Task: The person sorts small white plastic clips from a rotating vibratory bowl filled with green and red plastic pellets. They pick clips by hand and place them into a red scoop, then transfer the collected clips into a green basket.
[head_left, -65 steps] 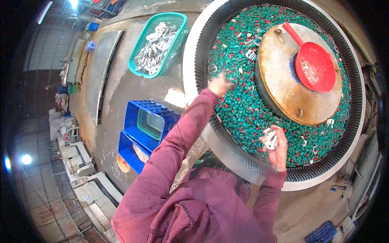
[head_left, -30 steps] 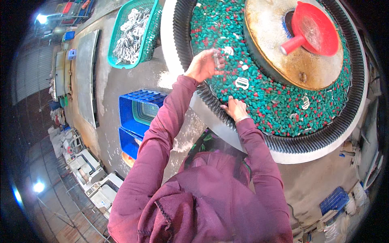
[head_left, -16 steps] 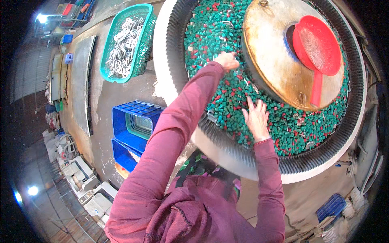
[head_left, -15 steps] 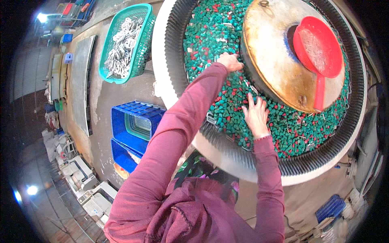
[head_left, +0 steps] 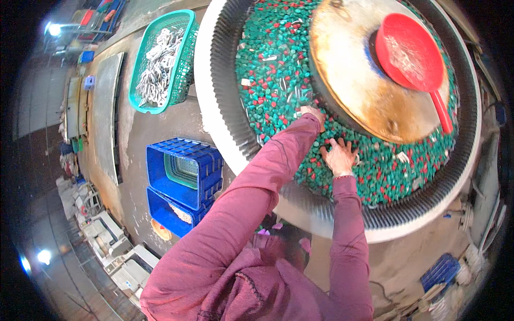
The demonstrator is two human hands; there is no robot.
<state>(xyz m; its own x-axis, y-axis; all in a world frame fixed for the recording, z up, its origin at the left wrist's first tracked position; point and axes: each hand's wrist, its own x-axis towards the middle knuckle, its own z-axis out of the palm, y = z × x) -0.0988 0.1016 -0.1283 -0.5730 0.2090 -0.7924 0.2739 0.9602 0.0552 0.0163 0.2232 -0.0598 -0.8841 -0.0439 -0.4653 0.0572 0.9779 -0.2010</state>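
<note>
A round ribbed tub (head_left: 225, 91) is filled with small green and red tumbling stones (head_left: 273, 69), with flat metal pieces (head_left: 269, 58) scattered among them. My left hand (head_left: 314, 115) reaches into the stones beside the raised centre hub; its fingers curl downward, and what they hold, if anything, is hidden. Nearer to me, my right hand (head_left: 340, 157) rests on the stones with its fingers apart. A pale metal piece lies close to its fingertips. On the rusty, pale hub lid (head_left: 348, 64) sits a red plastic scoop (head_left: 409, 53), its handle pointing toward the near right.
A green basket (head_left: 191, 48) heaped with metal parts stands left of the tub. Two blue crates (head_left: 206, 171) sit below it, one with a green basket (head_left: 182, 170) inside. White machines (head_left: 104, 235) line the far left. A blue crate (head_left: 440, 272) lies at lower right.
My left hand has come nearer to me and closer to my right hand. Stones and metal pieces have shifted around the tub. The scoop's handle has swung rightward.
</note>
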